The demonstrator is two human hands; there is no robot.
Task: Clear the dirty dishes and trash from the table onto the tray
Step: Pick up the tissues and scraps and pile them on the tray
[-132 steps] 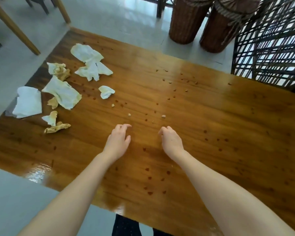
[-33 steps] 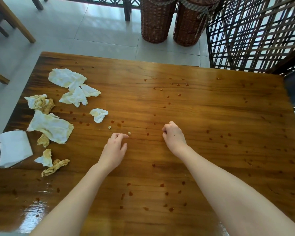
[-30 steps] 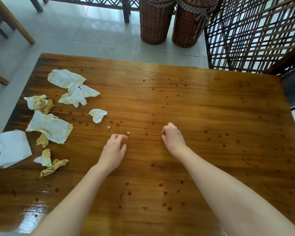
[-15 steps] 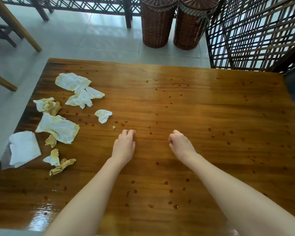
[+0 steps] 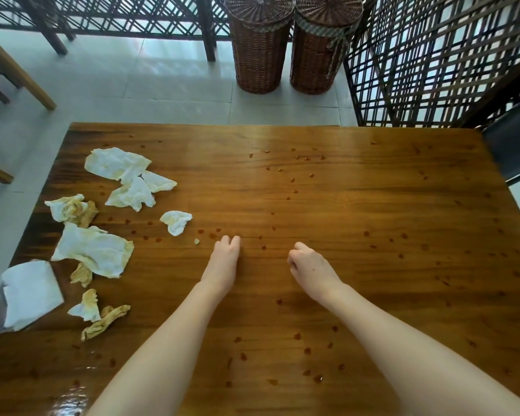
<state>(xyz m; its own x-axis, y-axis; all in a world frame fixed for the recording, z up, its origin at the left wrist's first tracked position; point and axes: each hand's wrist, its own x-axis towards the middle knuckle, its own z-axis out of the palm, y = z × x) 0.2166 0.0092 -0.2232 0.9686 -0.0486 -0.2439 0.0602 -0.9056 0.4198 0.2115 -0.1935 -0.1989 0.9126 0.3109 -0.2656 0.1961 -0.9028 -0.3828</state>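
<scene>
Crumpled, stained tissues lie on the left part of the wooden table: a small wad, a large sheet, a pair of sheets farther back and twisted scraps near the front. A tiny crumb sits just left of my left hand. That hand's fingertips are bunched on the tabletop where another crumb lay, and the crumb is hidden under them. My right hand rests beside it with fingers curled in; what it holds is hidden. No tray is in view.
A folded white napkin overhangs the table's left edge. Reddish sauce spots dot the whole top. Two wicker baskets and a lattice screen stand beyond the far edge. Chair legs stand at the far left.
My left hand slid forward onto the crumb that lay ahead of its fingertips and covers it. My right hand stayed curled in place. My view tilted up, showing more floor.
</scene>
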